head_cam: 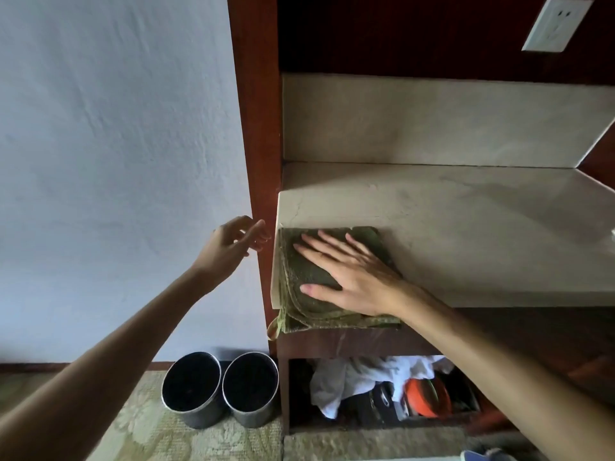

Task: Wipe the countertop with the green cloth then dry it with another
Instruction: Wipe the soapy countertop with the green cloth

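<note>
A folded green cloth lies at the front left corner of the pale stone countertop, its edge hanging over the front. My right hand presses flat on the cloth with straight, spread fingers. My left hand hovers in the air to the left of the counter, beside the dark red wooden side panel; its fingers are loosely curled and hold nothing.
A pale backsplash rises behind the counter, with a white wall socket above it. Two metal bins stand on the floor at the left. The open shelf below holds white cloth and an orange object.
</note>
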